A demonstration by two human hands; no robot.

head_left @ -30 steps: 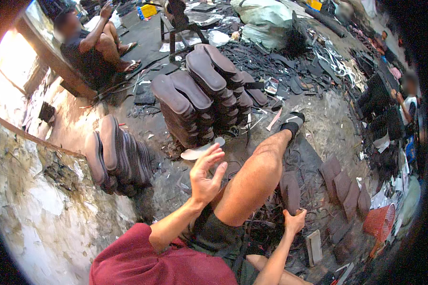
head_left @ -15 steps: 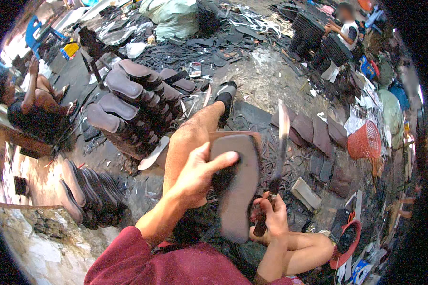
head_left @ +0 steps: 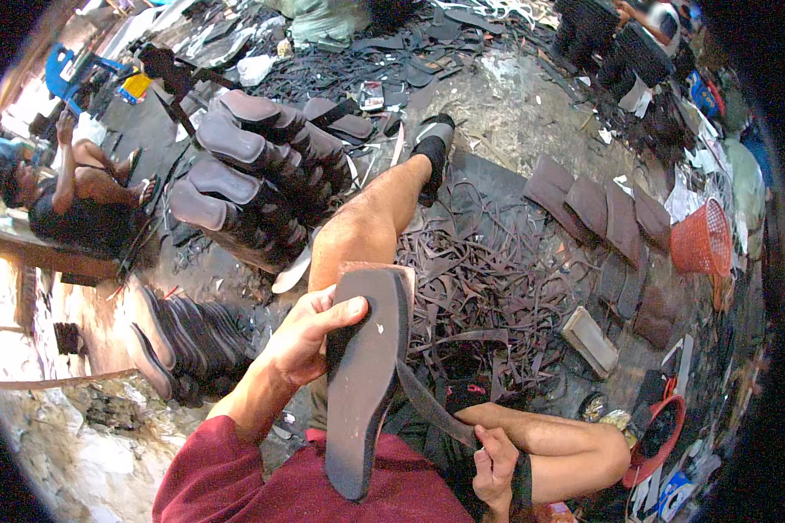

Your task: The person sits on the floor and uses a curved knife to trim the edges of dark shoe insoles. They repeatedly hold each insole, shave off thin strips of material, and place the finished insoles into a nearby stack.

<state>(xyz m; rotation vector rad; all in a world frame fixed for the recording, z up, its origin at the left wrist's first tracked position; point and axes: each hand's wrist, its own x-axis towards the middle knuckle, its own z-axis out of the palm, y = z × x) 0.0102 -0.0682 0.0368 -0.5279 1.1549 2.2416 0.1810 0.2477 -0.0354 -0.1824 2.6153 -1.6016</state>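
In my left hand (head_left: 310,336) is a dark flip-flop sole (head_left: 358,383), held upright with the thumb pressed on its face near the top. A brown slab (head_left: 403,283) shows behind the sole, against my knee. To the right and lower, my right hand (head_left: 495,466) is closed around one end of a dark, narrow, curved length, which looks like the knife (head_left: 436,411). Its far end meets the sole's right edge; its tip cannot be made out. A heap of curved offcut strips (head_left: 475,296) lies on the floor beyond both hands.
Stacked soles (head_left: 244,174) stand beyond my left arm, with another row (head_left: 183,336) nearer. Brown sheets (head_left: 602,209) and a red basket (head_left: 702,240) are at right. One person (head_left: 78,187) sits at left; another person (head_left: 658,26) is at far right.
The sole has moved left and lower with my left hand. My right hand has dropped, and the knife, upright before, appears tilted left against the sole's edge. The view has shifted, showing more offcut strips.
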